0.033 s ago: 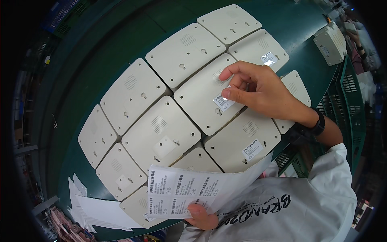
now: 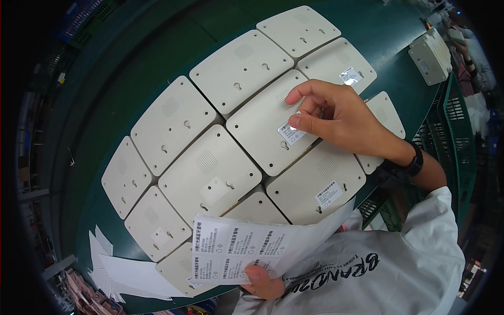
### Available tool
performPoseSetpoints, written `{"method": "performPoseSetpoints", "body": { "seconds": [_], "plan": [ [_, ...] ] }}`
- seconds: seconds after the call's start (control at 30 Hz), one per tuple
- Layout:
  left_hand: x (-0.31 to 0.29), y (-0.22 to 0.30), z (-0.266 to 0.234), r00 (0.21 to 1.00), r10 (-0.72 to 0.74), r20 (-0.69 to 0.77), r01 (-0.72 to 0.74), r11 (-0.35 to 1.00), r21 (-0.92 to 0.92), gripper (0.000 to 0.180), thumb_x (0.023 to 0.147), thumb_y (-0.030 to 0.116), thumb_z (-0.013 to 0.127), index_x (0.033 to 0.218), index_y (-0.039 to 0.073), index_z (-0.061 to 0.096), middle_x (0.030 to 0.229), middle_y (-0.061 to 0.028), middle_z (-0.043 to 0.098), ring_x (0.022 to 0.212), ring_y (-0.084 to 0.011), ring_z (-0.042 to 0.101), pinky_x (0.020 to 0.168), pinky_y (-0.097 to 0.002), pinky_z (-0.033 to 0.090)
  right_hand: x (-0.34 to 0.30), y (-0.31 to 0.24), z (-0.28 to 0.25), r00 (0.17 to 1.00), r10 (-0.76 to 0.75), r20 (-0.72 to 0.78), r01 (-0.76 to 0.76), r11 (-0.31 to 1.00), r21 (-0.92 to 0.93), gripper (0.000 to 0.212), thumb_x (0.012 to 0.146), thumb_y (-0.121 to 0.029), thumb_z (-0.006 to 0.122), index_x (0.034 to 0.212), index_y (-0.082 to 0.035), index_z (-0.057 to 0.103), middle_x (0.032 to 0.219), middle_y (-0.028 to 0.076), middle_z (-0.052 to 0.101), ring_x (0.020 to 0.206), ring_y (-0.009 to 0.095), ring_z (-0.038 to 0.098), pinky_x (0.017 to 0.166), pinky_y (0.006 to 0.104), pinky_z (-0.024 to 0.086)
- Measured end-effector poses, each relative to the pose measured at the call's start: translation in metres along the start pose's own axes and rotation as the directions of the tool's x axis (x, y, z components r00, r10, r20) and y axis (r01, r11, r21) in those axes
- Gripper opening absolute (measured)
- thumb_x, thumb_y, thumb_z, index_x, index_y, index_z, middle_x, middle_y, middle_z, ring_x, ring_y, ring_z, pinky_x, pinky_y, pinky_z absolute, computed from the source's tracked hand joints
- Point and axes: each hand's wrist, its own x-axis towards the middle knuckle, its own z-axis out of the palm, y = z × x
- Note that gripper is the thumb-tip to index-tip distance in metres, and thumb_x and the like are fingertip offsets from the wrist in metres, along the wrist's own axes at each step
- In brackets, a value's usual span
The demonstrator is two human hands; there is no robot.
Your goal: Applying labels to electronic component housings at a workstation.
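My left hand [image 2: 264, 286] grips a sheet of white printed labels [image 2: 231, 252] at its lower edge, thumb on top. My right hand [image 2: 344, 115] is over a cream plastic speaker casing [image 2: 252, 128] near the middle. Its index finger and thumb are apart, the other fingers curled. The thumb tip lies at the upper corner of a white label [image 2: 292, 134] on that casing. Nearer to me, another casing [image 2: 315, 170] carries a label [image 2: 329, 195] beside a keyhole slot. Farther back, a casing [image 2: 325, 60] bears a shiny label [image 2: 350, 76].
More cream casings [image 2: 173, 121] lie close together in rows on the green table [image 2: 386, 31]. Loose white sheets [image 2: 136, 275] rest at the near left. A stack of casings [image 2: 431, 56] stands far right, above a green crate [image 2: 455, 131]. Another person's arm [image 2: 464, 58] shows there.
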Motion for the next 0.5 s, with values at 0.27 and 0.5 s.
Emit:
{"method": "performPoseSetpoints", "body": {
  "seconds": [0.27, 0.5],
  "plan": [
    [0.004, 0.009, 0.013, 0.999, -0.048, 0.017, 0.049, 0.992, -0.117, 0.064, 0.099, 0.044, 0.055, 0.136, -0.007, 0.048, 0.122, -0.0278, 0.065, 0.102, -0.0327, 0.069, 0.087, -0.0452, 0.058, 0.000, -0.001, 0.000, 1.000, 0.017, 0.012, -0.017, 1.000, 0.002, 0.028, 0.094, -0.013, 0.074, 0.118, -0.003, 0.063, 0.080, -0.002, 0.066, 0.070, 0.002, 0.053, 0.063, 0.0195, 0.043],
    [0.001, 0.009, 0.009, 0.992, -0.121, -0.033, 0.113, 0.975, -0.189, 0.056, 0.100, 0.038, 0.055, 0.132, -0.007, 0.053, 0.119, -0.0313, 0.065, 0.096, -0.0345, 0.071, 0.085, -0.0476, 0.059, 0.000, -0.001, 0.000, 1.000, 0.002, 0.006, -0.002, 1.000, -0.010, 0.027, 0.094, -0.011, 0.073, 0.118, -0.002, 0.063, 0.080, -0.002, 0.066, 0.071, 0.002, 0.053, 0.064, 0.0193, 0.043]
  ]
}}
